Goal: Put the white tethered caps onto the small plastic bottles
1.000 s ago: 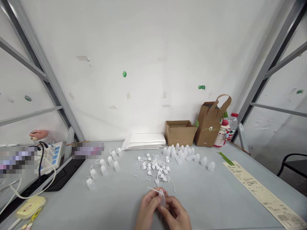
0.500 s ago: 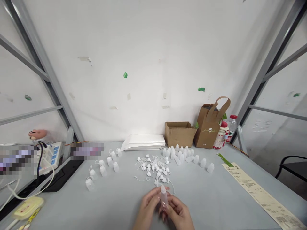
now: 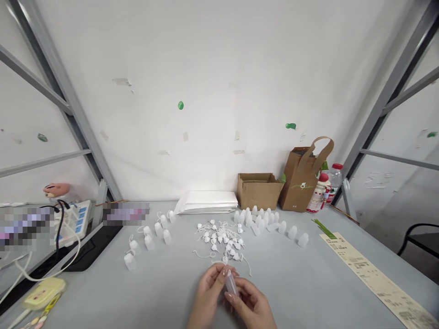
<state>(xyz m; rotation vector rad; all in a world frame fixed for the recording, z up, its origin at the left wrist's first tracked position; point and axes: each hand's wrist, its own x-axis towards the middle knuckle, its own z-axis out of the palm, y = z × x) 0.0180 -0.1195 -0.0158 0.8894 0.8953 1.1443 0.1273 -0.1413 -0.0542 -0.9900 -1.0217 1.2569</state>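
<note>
Above grey table (image 3: 308, 285), left hand (image 3: 208, 294), right hand (image 3: 253, 305), fingers tight round slim translucent bottle (image 3: 231, 283)

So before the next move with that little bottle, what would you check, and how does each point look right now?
1. Small plastic bottle held off the table: ok.
2. Left hand has its fingertips at the bottle's top end: ok.
3. Right hand has a grip on the bottle's lower body: ok.
4. Cap fully seated on the bottle: cannot tell, too small.
5. Loose white caps lie just beyond the hands: ok.
</note>
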